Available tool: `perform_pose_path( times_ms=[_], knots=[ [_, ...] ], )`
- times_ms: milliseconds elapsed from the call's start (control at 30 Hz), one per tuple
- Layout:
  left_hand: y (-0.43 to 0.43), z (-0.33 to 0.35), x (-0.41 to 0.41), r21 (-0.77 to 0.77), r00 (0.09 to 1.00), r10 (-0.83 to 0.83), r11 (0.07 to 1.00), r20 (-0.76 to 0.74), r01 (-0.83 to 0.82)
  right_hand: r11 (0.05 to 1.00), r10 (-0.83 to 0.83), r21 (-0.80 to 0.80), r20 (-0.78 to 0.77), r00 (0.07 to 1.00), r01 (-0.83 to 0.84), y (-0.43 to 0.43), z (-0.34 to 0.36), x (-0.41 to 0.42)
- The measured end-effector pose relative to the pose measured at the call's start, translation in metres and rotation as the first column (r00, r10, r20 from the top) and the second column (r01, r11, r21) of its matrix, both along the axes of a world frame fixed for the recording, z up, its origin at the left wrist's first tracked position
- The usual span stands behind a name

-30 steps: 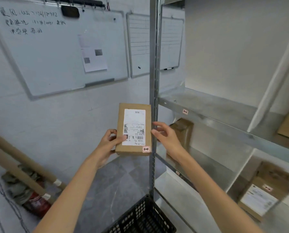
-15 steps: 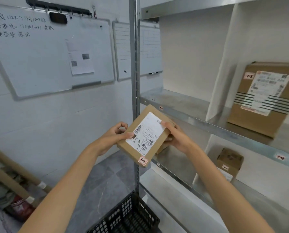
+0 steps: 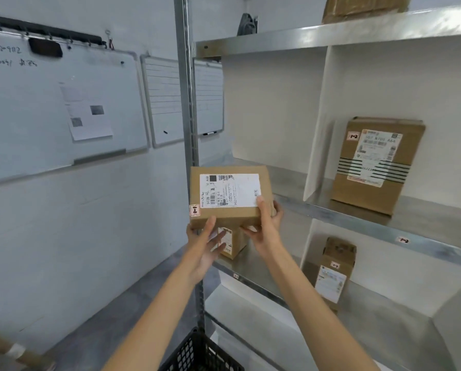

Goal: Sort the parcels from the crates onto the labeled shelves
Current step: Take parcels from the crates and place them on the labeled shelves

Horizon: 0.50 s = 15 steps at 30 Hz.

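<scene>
Lifted and turned since half a second ago, the parcel (image 3: 229, 196) now lies with its label sideways at the front edge of the middle shelf (image 3: 357, 223), before the left bay. The right hand (image 3: 266, 231) grips its lower right corner, thumb on the label and fingers curled behind. The left hand (image 3: 204, 245) props the bottom edge with fairly straight fingers.

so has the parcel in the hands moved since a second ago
Yes. The parcel was left of the steel post; now it is right of it, at the front edge of the middle shelf.
</scene>
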<state>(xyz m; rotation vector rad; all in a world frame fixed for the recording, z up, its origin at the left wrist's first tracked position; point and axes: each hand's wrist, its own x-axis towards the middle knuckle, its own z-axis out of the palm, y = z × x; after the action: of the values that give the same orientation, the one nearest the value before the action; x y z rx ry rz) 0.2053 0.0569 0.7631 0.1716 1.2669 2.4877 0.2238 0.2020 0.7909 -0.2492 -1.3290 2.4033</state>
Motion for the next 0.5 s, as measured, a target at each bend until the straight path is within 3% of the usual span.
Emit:
perform_pose_path(
  times_ms=[133,367,500],
  knots=[
    [0.006,0.017,-0.014,0.146,0.991,0.131,0.980,0.019,-0.132,0.996,-0.004,0.088,-0.002,1.000,0.004,-0.012,-0.009,0.006],
    [-0.008,0.038,-0.028,-0.039,0.983,0.073,0.996,-0.169,-0.080,0.917,-0.073,0.395,0.013,0.997,0.062,0.013,-0.007,0.025],
    [-0.012,0.047,-0.029,-0.165,0.956,-0.007,0.985,-0.294,-0.043,0.786,-0.040,0.617,-0.028,0.999,0.048,0.047,0.015,0.036]
  ],
)
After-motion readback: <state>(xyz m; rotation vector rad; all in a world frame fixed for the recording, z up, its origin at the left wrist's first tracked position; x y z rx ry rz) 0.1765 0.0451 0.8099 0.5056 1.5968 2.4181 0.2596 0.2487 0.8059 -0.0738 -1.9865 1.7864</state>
